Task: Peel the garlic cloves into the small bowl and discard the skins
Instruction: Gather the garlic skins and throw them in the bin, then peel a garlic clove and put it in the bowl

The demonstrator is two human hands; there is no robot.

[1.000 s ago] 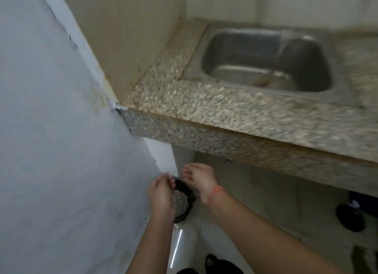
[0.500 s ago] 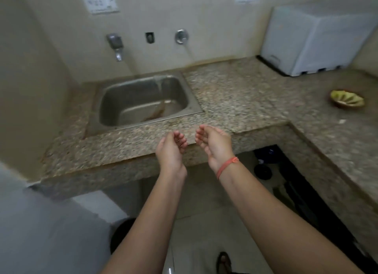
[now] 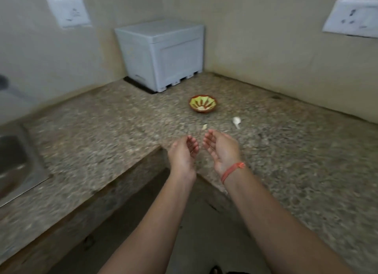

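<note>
Just beyond right hand (image 3: 222, 151): garlic piece (image 3: 205, 127); small bowl (image 3: 204, 110) farther.

We see a worktop (image 3: 106, 130) speckled all over in beige, grey and brown, like granite. The small bowl (image 3: 196, 109) is yellow-green inside with reddish-brown stripes fanning out from the middle, and its outer wall is reddish brown. The garlic piece (image 3: 236, 120) is white; the scrap (image 3: 205, 127) is pale cream. The box (image 3: 163, 52) is a plain pale blue-grey. The walls (image 3: 266, 38) are flat beige, the wall plates (image 3: 353, 18) white with dark marks. The wrist band (image 3: 232, 170) is orange-red. The sink (image 3: 12, 163) is dull steel grey.
</note>
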